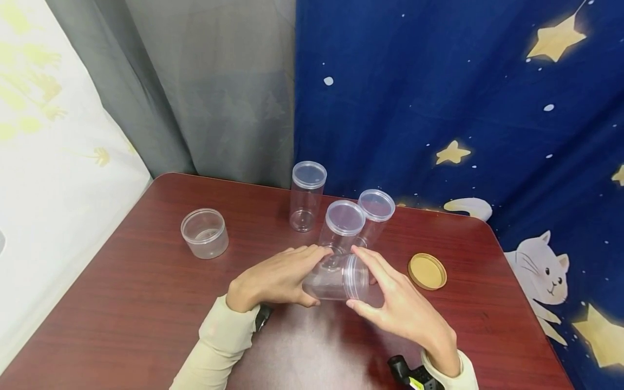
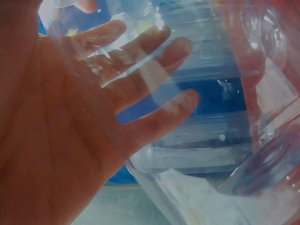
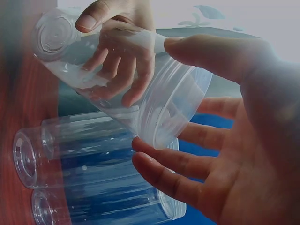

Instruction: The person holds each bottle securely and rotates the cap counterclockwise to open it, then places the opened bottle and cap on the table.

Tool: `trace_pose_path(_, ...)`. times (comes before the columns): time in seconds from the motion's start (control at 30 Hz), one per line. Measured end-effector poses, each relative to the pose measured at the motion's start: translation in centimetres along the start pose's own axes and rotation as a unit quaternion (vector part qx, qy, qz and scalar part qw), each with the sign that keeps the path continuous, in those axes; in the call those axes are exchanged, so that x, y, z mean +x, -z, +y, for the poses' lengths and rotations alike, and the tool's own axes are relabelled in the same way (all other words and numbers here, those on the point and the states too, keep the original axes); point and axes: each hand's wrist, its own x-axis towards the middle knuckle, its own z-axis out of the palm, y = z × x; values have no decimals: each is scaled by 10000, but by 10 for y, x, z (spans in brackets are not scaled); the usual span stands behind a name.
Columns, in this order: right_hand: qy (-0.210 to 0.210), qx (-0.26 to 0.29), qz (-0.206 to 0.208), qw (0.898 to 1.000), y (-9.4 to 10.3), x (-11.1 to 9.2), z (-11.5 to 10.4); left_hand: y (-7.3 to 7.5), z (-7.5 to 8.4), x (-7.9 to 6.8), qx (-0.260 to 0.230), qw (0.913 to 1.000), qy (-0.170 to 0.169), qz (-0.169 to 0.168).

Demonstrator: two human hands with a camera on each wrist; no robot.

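Observation:
A clear plastic jar [image 1: 327, 283] lies tipped on its side in the air, held between both hands over the table. My left hand [image 1: 280, 275] grips its body, with the fingers behind and the thumb below; in the left wrist view, those fingers [image 2: 159, 117] show through the clear plastic. Around the jar's translucent screw lid [image 3: 176, 101], my right hand [image 1: 402, 298] spreads its thumb and fingertips, which touch the rim. Just beyond the hands stand two lidded clear jars, a nearer one [image 1: 344, 219] and a farther one [image 1: 376, 206]. Another tall lidded jar [image 1: 308, 187] is upright to their left.
On the left of the dark red table [image 1: 131, 303] sits a short, wide clear tub [image 1: 205, 235]. A round gold lid [image 1: 427, 271] lies to the right of the right hand. Grey and blue curtains [image 1: 390, 108] hang along the table's back edge.

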Motion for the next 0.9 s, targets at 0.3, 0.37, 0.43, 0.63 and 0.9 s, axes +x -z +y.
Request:
trace_pose_path(0.3, -57, 234, -168, 9996, 2, 1, 4, 1, -1, 0, -12, 10000, 58, -79)
trace_pose_path(0.37, -212, 218, -79, 9995, 3, 1, 5, 2, -1, 0, -9, 9999, 60, -82)
trace_pose_path(0.43, -372, 192, 53, 9991, 3, 1, 5, 2, 0, 0, 21, 10000, 61, -69)
trace_pose_path(0.63, -717, 104, 162, 9972, -1, 2, 3, 1, 0, 1, 70, 10000, 18, -32)
trace_pose_path(0.9, -730, 222, 211, 9969, -1, 1, 0, -1, 0, 1, 145, 9999, 16, -25)
